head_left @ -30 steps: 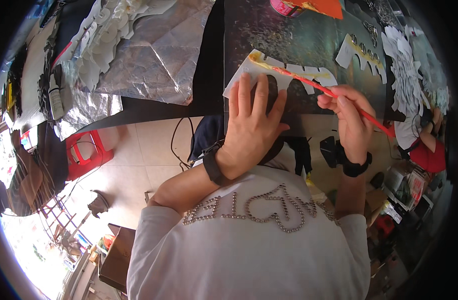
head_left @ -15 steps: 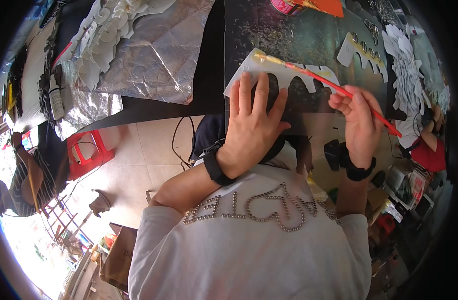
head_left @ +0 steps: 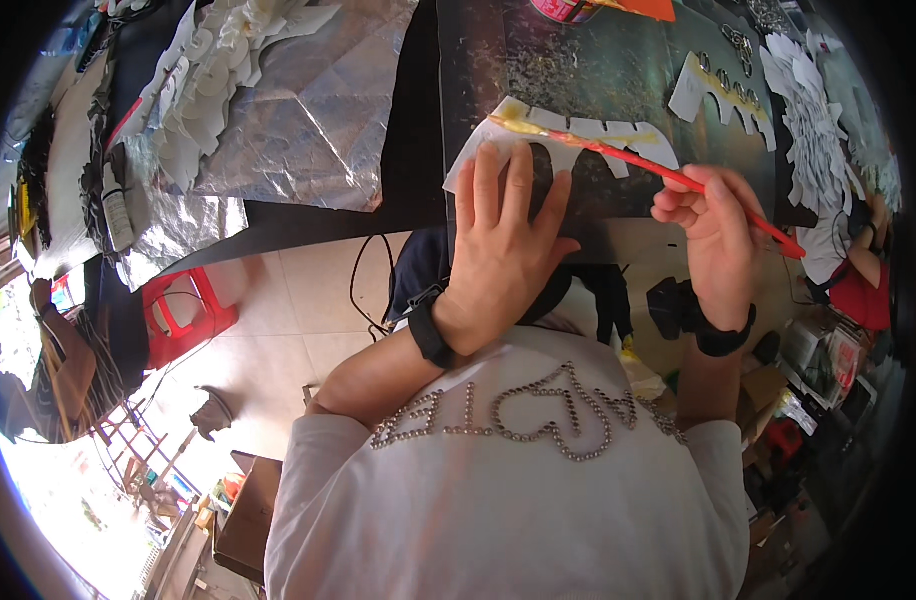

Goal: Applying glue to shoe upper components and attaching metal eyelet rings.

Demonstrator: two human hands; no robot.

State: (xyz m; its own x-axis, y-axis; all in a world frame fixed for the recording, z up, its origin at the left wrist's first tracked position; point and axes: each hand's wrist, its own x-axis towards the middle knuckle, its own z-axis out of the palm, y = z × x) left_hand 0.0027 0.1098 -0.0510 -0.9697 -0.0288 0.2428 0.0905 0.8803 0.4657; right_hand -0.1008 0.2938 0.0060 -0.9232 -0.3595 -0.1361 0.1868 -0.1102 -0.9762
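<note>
Taking the notched white piece [head_left: 586, 129] as the centre of a clock face, with twelve pointing away from the person, it lies on the dark worktop [head_left: 598, 75] close to the near edge. The left hand [head_left: 508, 250] comes in from seven o'clock, its fingers spread flat and pressing on the left part of the piece, gripping nothing. The right hand [head_left: 723, 240], at four o'clock, has its fingers closed in a pinch around the red brush [head_left: 693, 183], whose coated tip rests at the ten o'clock corner.

The step in hand looks like brushing yellow paste [head_left: 523, 126] along the upper edge; some also shows toward two o'clock. The next move seems to call for a light, even stroke along that edge, the left fingers holding the piece firm and clear of the wet strip.

At two o'clock, well apart, lies a second white piece [head_left: 693, 95] with metal rings along its pasted edge. A pink pot [head_left: 565, 10] stands at twelve; a white stack [head_left: 803, 120] lies at three.
</note>
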